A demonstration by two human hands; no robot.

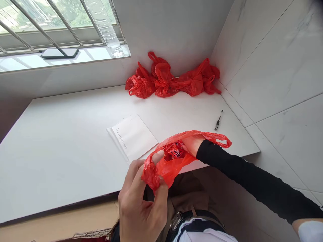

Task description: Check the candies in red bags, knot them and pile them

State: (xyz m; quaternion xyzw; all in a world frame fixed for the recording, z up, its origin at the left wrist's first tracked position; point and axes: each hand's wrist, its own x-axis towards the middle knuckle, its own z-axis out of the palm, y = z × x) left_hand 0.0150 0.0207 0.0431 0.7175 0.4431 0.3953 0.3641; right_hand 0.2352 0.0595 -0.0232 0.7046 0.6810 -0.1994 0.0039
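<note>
A thin red plastic bag point(174, 171) is held at the table's front edge with its mouth spread. My left hand point(143, 201) is closed on the bunched left rim of the bag, thumb over the edge. My right hand point(193, 145) reaches into the bag from the right, with a black sleeve on the forearm. Its fingers are mostly hidden by the bag and its contents. Inside lies a shiny red packet point(174, 150) with black and white lettering, beside the fingers of my right hand. A handle loop of the bag sticks out over my right wrist.
Several knotted red bags point(166, 82) line the wall at the back of the white table point(70, 141). A notebook point(135, 136) and a black pen point(217, 122) lie on top. On the windowsill are a phone point(60, 53) and a clear bottle point(108, 30). Cardboard point(83, 218) shows below.
</note>
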